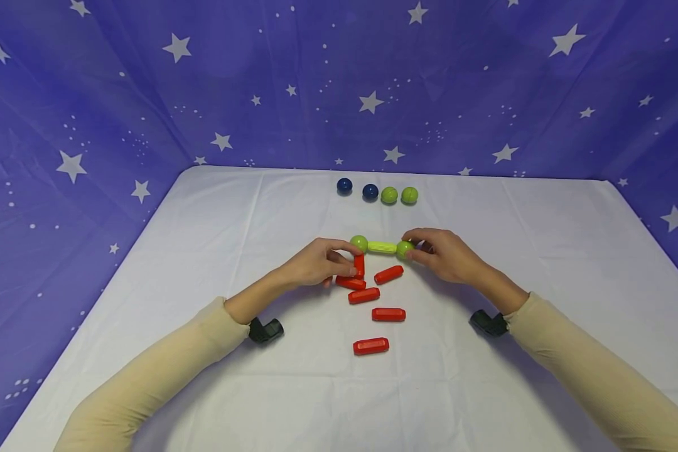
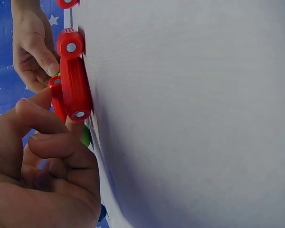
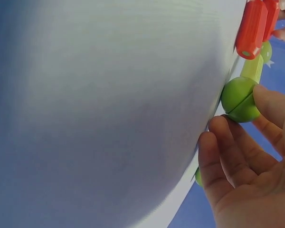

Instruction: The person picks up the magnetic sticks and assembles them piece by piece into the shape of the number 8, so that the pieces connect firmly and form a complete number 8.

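Note:
A yellow-green rod lies crosswise on the table between a left green ball and a right green ball. My right hand pinches the right ball between thumb and fingers; the right wrist view shows a seam across this green ball. With thumb and fingers my left hand holds a red rod, one end right at the left ball. In the left wrist view that held red rod is partly hidden behind another red rod.
Several loose red rods lie nearer the front, among them a tilted rod, a middle rod and the nearest rod. At the back stand two blue balls and two green balls in a row. A starry curtain hangs behind.

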Demonstrator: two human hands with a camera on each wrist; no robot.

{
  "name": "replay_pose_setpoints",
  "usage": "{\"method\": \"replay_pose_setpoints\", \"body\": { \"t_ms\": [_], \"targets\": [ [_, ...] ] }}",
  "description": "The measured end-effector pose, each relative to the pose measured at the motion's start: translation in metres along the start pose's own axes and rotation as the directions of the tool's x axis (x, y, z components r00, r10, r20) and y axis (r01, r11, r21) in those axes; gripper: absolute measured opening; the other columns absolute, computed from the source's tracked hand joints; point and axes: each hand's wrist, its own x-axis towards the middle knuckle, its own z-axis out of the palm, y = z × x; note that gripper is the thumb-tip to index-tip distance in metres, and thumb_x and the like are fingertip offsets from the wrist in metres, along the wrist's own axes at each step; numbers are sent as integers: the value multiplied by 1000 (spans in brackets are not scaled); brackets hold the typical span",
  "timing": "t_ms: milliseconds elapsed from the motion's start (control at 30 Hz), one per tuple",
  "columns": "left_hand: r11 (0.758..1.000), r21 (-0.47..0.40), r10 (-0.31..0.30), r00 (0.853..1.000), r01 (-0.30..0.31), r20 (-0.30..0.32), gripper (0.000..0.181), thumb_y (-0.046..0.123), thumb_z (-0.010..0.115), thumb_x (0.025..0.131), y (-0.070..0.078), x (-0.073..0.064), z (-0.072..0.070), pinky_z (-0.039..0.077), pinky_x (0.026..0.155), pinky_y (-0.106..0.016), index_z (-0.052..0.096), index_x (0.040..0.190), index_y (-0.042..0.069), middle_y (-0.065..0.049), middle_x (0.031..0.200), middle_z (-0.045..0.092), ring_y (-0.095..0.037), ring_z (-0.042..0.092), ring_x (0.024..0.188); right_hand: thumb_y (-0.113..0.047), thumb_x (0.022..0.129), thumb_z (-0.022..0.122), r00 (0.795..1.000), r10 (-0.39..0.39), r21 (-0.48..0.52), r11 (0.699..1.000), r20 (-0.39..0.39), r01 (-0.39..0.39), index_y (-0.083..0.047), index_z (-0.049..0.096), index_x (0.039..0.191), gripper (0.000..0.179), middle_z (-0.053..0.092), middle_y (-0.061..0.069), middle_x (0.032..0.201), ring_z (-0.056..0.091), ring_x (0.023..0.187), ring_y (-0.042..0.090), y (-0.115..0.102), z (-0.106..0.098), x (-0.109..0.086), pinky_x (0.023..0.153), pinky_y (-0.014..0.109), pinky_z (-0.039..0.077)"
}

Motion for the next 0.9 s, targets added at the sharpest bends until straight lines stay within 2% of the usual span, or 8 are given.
{"method": "replay_pose_setpoints", "body": {
  "t_ms": [267, 467, 600, 767, 900],
  "targets": [
    [999, -39, -32, 999, 32, -2, 35, 6, 69, 92, 0, -2, -2, 41, 48, -24, 58, 125, 6, -8, 92, 72, -16, 49, 47, -12, 96, 66, 1000, 5, -1, 1000, 0, -5, -5, 66, 121, 26, 67, 6, 107, 59, 87, 21, 0, -1, 1, 79, 39, 50],
    [999, -24, -45, 998, 46, 47, 36, 3, 70, 90, -1, -4, -1, 39, 49, -24, 50, 119, 2, -8, 82, 72, -16, 48, 47, -11, 95, 66, 1000, 16, 1, 1000, 4, -16, -5, 66, 122, 27, 67, 7, 108, 59, 88, 21, 1, -1, 0, 80, 40, 50],
    [999, -23, -40, 998, 42, 58, 38, 1, 70, 90, -2, -3, -1, 40, 50, -24, 48, 120, 0, -8, 85, 73, -16, 49, 48, -11, 95, 66, 1000, 19, 0, 1000, 6, -19, -5, 66, 122, 28, 67, 7, 109, 59, 88, 21, 1, -1, 0, 81, 40, 50],
    [999, -15, -31, 999, 31, 8, 41, 4, 70, 90, 1, 0, -7, 41, 50, -24, 48, 125, 2, -9, 92, 73, -17, 50, 50, -11, 95, 66, 1000, 16, 5, 1000, 6, -16, -5, 66, 122, 27, 67, 7, 109, 59, 88, 21, 1, 0, -1, 80, 40, 49],
    [999, 51, 14, 996, -10, -84, 44, 8, 72, 90, 4, 11, -21, 43, 50, -26, 50, 128, 2, -10, 93, 73, -20, 52, 51, -11, 96, 66, 1000, 13, 13, 1000, 6, -13, -5, 66, 122, 27, 67, 7, 109, 59, 89, 21, 1, 0, -1, 81, 39, 50]
  ]
}}
